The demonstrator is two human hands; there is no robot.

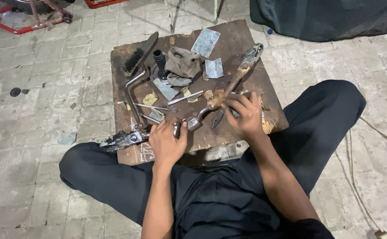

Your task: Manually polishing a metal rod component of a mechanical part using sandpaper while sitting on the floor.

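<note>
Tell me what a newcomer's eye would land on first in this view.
First, the two bare hands at the near edge of a dark wooden board on the brick floor: the left hand grips a bent metal part, the right hand rests on a long rusty lever. Behind them lie a crumpled grey rag, a black brush and pale sandpaper scraps.

No packages, labels, signs or screens are visible. The only marking is a patch of white chalk scribble [147,152] on the near left edge of the wooden counter [242,37].
</note>
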